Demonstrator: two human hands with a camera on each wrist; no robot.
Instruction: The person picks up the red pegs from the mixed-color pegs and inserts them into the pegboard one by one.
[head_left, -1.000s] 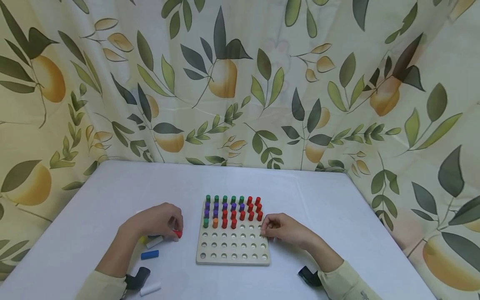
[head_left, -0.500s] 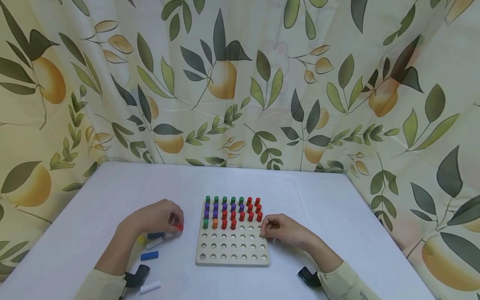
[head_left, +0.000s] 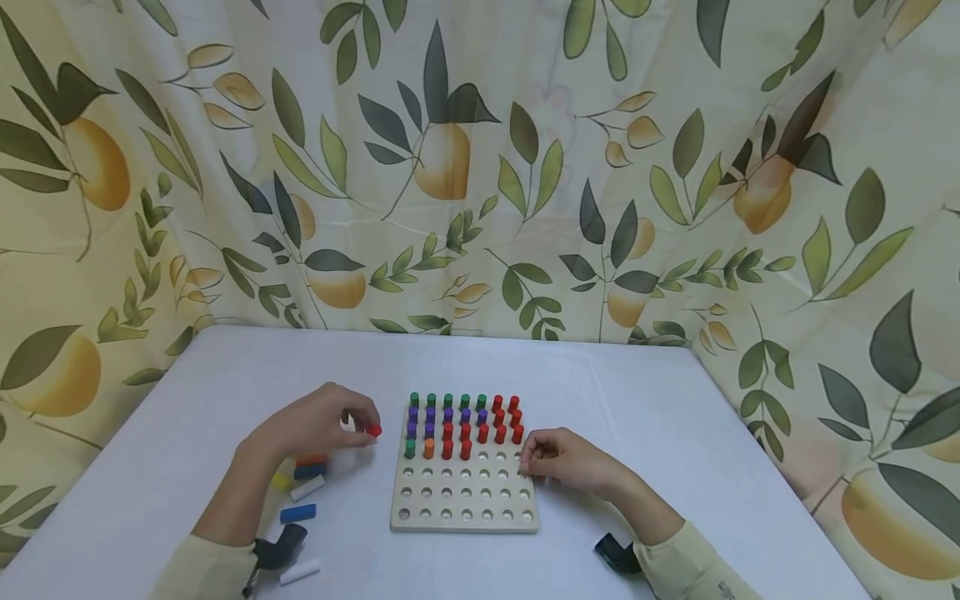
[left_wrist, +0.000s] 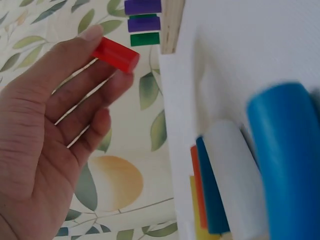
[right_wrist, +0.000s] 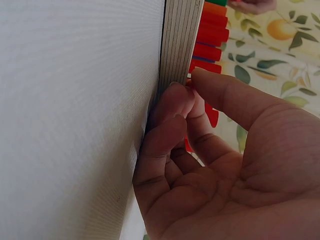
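Note:
My left hand [head_left: 315,423] is raised just left of the pegboard, pinching a red peg [left_wrist: 117,54] between thumb and fingertips. The pale wooden pegboard [head_left: 456,503] lies flat on the table. Its back rows hold green, purple and red pegs; the fourth row has a green peg [head_left: 410,449], an orange peg [head_left: 429,449] and two red ones, with bare holes to their right. More bare holes fill the front rows. At the board's right edge, my right hand [head_left: 573,461] grips the rim, thumb at the top and curled fingers against the side.
Loose pegs lie left of the board: a blue peg [head_left: 297,513], a white peg [head_left: 307,488], a yellow peg [head_left: 282,482], an orange peg [head_left: 311,459] and others. A patterned curtain [head_left: 480,250] hangs behind the white table [head_left: 585,383].
My left hand has lifted the red peg and carried it up and right toward the board, uncovering the orange and blue loose pegs. The right hand has stayed at the board's edge.

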